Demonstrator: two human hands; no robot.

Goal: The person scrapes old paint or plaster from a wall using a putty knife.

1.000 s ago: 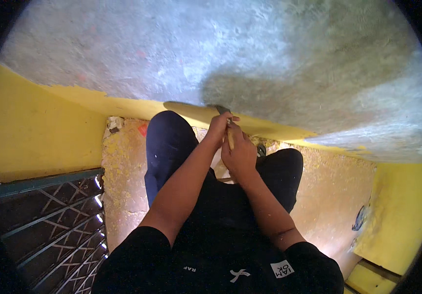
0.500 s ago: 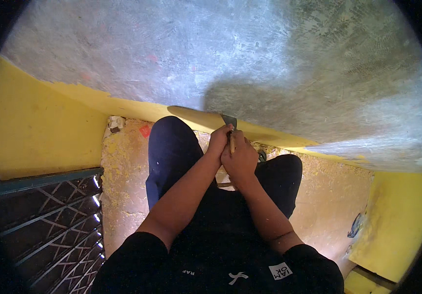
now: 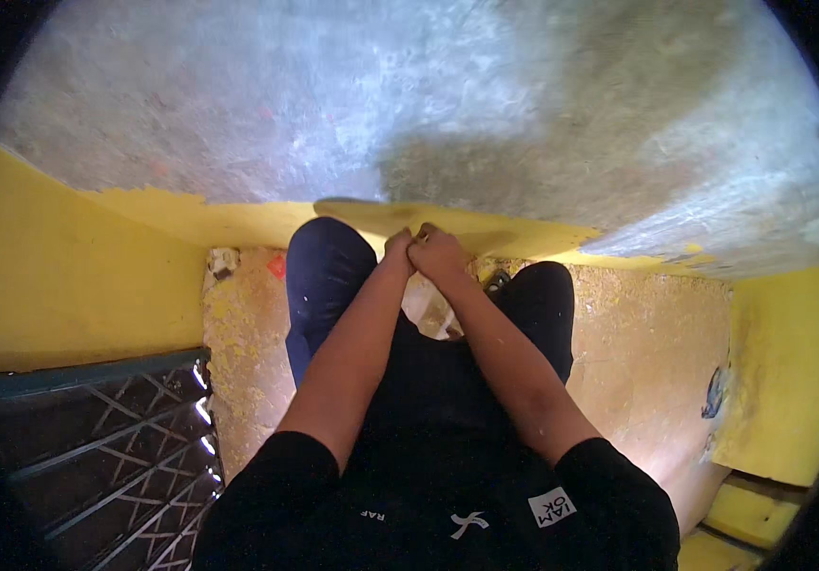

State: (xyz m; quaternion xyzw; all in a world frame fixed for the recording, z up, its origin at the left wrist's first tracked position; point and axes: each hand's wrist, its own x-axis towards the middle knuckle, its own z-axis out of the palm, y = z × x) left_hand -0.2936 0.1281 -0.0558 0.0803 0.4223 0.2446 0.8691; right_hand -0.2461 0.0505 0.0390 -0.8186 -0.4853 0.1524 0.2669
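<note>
Both my hands are closed and pressed together between my knees, close to the lower strip of the wall in front of me. My left hand (image 3: pixel 398 251) and my right hand (image 3: pixel 439 255) wrap round a scraper, whose blade and handle are hidden behind the fingers now; the earlier frame shows its flat dark blade and yellowish handle. The wall (image 3: pixel 267 105) is bare grey over most of its height, with a ragged-edged band of yellow paint (image 3: pixel 181 211) along its foot. Shadows of my head and knees fall on it.
Yellow flakes lie over the tan floor (image 3: pixel 647 333). A red scrap (image 3: pixel 277 265) and a whitish lump (image 3: pixel 223 262) sit in the left corner. A dark metal lattice gate (image 3: pixel 105 438) stands at the left. Near the right yellow wall (image 3: pixel 780 381) lies a crumpled dark wrapper (image 3: pixel 713 392).
My joined hands have shifted slightly left and up, toward the wall's foot. The scraper's blade and handle, visible before, are now out of sight behind my hands.
</note>
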